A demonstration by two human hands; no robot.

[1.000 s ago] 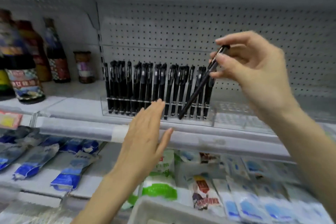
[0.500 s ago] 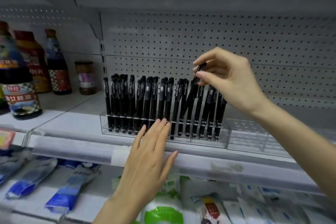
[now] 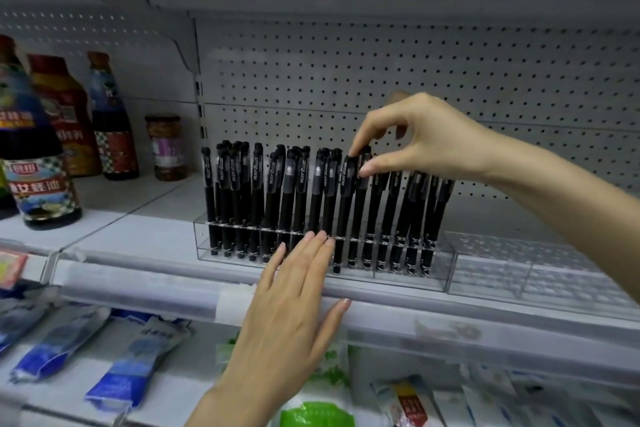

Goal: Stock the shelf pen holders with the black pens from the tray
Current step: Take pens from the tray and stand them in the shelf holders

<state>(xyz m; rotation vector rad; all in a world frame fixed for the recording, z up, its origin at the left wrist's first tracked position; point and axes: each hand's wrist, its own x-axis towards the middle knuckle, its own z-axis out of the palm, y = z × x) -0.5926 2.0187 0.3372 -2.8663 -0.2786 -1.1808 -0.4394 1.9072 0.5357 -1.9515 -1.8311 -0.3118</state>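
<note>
A clear acrylic pen holder (image 3: 204,236) stands on the middle shelf, packed with several upright black pens (image 3: 256,184). My right hand (image 3: 426,139) reaches in from the right and pinches the cap of one black pen (image 3: 346,204) between thumb and forefinger; that pen stands nearly upright in a front slot. My left hand (image 3: 294,308) lies flat with straight fingers, its fingertips touching the holder's front wall. A second clear pen holder (image 3: 519,263) beside it on the right holds no pens. The tray is out of view.
Sauce bottles (image 3: 38,156) and a small jar (image 3: 166,149) stand at the shelf's left. A perforated back panel (image 3: 415,73) rises behind the pens. The lower shelf carries blue packets (image 3: 135,367) and green-and-white packets (image 3: 311,416).
My right hand has lowered the slanted pen into the holder, where it now stands upright. My left hand moved up against the holder's front. The camera has come closer.
</note>
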